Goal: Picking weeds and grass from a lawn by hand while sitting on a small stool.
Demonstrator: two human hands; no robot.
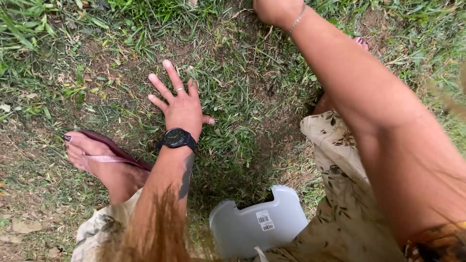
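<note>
Hands over patchy grass, grip hidden on one side

Grass [228, 145] is what both hands are working over, thin and mixed with bare soil [111, 63] and dry leaves. From my feed, the left hand [180, 107] sits near the centre of the picture, palm down, fingers [160, 87] spread wide and holding nothing; the tips hover at or just on the blades, and I cannot tell whether they press in. A ring shows on one finger and a black watch [176, 138] is on the wrist. The right hand [273, 10] reaches out to 12 o'clock and is cut by the top edge, with a thin bracelet [296, 19] at the wrist. I cannot tell whether its fingers are open or closed, or what they have.

Risks as I judge them:
- The right hand is nearly out of frame, so anything it grips or pulls is unmonitored; a slip there would go unseen.
- The grass is sparse and the soil looks loose, so a tug could bring up a clod rather than blades.
- A sandalled foot [92, 155] lies at 9 o'clock, just beside the left forearm; a sweep that way could knock it.
- A white plastic stool [257, 225] sits at 6 o'clock, close under the body. Leaning forward while reaching could shift weight off it and tip it.
- Loose hair hangs into the lower view and could hide the left hand.
</note>
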